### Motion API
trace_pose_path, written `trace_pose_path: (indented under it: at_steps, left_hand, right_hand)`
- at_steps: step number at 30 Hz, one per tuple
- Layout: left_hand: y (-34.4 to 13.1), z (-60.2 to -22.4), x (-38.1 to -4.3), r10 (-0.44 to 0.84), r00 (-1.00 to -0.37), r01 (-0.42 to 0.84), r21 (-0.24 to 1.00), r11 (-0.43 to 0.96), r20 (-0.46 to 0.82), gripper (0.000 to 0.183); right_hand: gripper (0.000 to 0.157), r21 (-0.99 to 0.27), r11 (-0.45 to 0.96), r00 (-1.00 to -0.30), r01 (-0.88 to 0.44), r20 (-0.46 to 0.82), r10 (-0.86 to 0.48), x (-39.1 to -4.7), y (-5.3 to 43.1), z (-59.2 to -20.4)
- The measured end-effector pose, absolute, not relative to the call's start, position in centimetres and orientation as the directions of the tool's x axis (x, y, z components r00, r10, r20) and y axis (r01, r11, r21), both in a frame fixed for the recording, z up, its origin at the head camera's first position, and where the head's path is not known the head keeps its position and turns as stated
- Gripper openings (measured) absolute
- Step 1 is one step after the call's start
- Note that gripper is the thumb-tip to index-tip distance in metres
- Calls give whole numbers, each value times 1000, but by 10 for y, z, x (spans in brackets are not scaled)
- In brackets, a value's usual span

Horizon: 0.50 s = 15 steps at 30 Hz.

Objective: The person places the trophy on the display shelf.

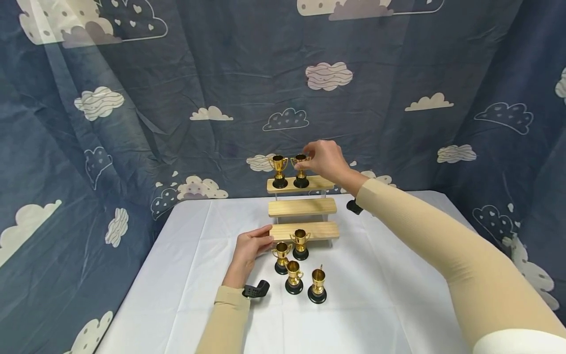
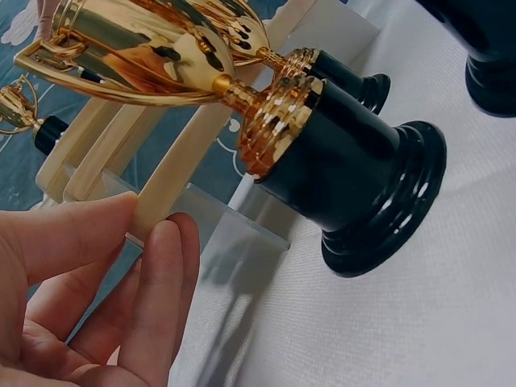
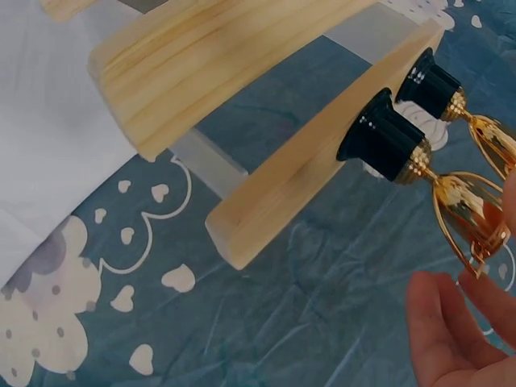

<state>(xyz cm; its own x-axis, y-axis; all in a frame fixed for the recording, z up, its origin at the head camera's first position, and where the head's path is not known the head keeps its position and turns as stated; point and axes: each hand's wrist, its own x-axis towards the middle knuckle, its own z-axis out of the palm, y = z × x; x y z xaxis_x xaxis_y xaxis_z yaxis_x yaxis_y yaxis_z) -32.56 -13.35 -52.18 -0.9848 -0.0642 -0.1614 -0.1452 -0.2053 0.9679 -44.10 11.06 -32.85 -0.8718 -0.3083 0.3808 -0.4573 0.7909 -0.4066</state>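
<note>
A three-step wooden display stand stands on the table. On its top step, at the left, two small gold trophies with black bases sit upright side by side. My right hand holds the right-hand trophy by its gold cup, its base at the step. The other trophy is just left of it. My left hand pinches the left end of the lowest step between thumb and fingers. Close beside that hand, a gold trophy fills much of the left wrist view.
Several more trophies, including one at the front right, stand on the white tablecloth before the stand. Clear supports carry the wooden steps. A dark blue cloud-patterned curtain hangs behind the table and along its sides.
</note>
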Motion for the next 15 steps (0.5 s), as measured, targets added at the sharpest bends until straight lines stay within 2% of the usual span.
trace_pose_path:
  at_steps: [15]
  left_hand:
    - [-133, -523, -327, -72, -984, -148, 968, -203, -166, 42]
  right_hand:
    - [59, -385, 799, -865, -462, 394, -310, -423, 129, -318]
